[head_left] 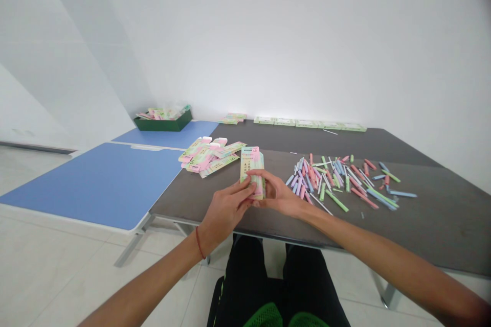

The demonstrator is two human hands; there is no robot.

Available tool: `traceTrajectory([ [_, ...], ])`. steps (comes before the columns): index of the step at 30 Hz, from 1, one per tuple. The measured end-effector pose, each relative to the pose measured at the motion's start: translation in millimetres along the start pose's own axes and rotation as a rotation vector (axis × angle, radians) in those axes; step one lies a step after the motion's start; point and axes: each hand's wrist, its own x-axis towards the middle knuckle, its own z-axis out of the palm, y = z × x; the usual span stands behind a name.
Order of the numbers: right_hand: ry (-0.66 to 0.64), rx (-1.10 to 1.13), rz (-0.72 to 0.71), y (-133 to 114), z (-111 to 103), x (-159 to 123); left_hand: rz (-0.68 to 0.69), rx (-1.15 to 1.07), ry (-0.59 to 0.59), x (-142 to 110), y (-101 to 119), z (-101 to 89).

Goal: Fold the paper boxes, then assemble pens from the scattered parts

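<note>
Both hands hold one small pastel box (250,159), pink, green and yellow with printed lettering, raised upright over the front part of the dark table. My left hand (227,205) grips its lower left side, thumb across the front. My right hand (279,195) closes on the lower right side, fingers at its edge. Left of the box lies a loose pile of similar pastel boxes (203,156). To the right is a scattered heap of pens or caps (326,176) in pink, purple, blue and green, mixed with thin white sticks; their exact kind is unclear.
A green tray (163,125) with more pastel packs stands at the back left on a blue folding table (95,179). Along the wall, a row of flat boxes (307,123) and a small stack of packs (232,118) lie on the dark table (433,214).
</note>
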Motion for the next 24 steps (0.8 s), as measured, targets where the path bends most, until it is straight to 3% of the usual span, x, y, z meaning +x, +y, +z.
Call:
traceTrajectory([
  [10, -0.073, 0.028, 0.003, -3.5, -1.8, -3.0, -0.072, -0.046, 0.016, -6.3, 4.7, 2.7],
  [18, -0.062, 0.077, 0.036, -7.6, 4.7, -3.4, -0.017, 0.067, 0.045, -7.7, 10.2, 3.6],
  [24, -0.056, -0.086, -0.040, -8.2, -0.9, -3.5, -0.003, 0.082, 0.072, -8.2, 7.8, 4.9],
])
